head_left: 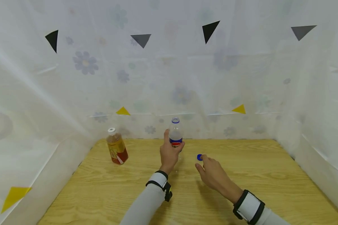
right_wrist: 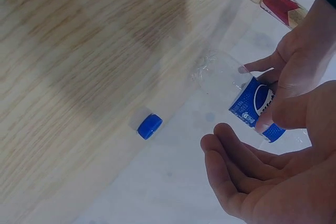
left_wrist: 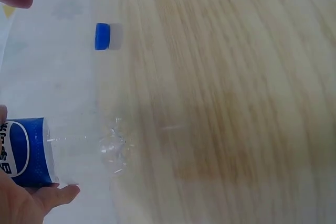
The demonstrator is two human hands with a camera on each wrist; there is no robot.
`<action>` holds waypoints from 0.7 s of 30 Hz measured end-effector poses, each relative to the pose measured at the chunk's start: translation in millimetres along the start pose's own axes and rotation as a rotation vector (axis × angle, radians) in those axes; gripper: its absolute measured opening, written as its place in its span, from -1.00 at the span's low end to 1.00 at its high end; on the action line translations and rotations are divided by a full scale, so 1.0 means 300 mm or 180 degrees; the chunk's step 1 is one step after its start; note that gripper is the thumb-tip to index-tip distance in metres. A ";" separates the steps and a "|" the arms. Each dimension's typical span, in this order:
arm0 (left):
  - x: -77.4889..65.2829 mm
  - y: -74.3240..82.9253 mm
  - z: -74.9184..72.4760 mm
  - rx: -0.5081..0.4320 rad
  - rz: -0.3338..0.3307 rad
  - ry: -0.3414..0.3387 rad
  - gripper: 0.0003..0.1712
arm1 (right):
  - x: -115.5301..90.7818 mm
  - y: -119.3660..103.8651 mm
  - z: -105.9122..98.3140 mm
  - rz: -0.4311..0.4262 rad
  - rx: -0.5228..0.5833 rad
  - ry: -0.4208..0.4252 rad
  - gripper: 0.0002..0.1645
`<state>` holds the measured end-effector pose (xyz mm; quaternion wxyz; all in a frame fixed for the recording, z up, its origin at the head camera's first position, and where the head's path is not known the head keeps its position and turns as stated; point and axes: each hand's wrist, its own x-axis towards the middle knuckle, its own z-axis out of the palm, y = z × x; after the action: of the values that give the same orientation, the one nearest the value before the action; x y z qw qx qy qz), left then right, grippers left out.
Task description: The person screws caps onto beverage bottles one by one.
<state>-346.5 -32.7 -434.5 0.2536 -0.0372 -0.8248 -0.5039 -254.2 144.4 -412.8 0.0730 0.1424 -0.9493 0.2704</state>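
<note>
My left hand (head_left: 169, 154) grips a clear plastic bottle (head_left: 175, 130) round its blue label, near the middle of the table. The bottle stands upright, and its mouth is uncovered at the top. In the left wrist view the label (left_wrist: 29, 150) and the clear base show. A blue bottle cap (head_left: 199, 157) lies on the table, right of the bottle. Over the table, my right hand (head_left: 215, 175) reaches towards the cap with loosely bent fingers. The right wrist view shows the cap (right_wrist: 149, 126) apart from the fingertips, and the right hand (right_wrist: 268, 182) holds nothing.
A bottle of amber drink with a white cap (head_left: 117, 148) stands at the left on the wooden table (head_left: 101, 193). White sheeting (head_left: 169, 72) with flowers and coloured triangles hangs behind the table and along both sides.
</note>
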 end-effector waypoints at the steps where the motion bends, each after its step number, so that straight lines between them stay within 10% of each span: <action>1: 0.000 -0.001 -0.001 0.0013 0.0018 0.0018 -0.04 | 0.000 0.000 0.000 -0.0002 0.0002 -0.0002 -0.57; 12: -0.006 0.032 -0.056 0.0105 -0.0001 -0.0132 -0.13 | 0.006 -0.002 0.004 0.0005 0.0002 -0.0023 -0.59; 21: -0.052 0.112 -0.160 0.0232 0.0100 -0.0697 -0.20 | 0.008 0.009 0.009 0.0031 -0.0028 -0.0013 -0.62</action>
<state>-304.0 -53.9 -396.9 0.1711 -0.0958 -0.8647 -0.4625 -257.3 144.5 -415.9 0.0704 0.1380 -0.9513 0.2663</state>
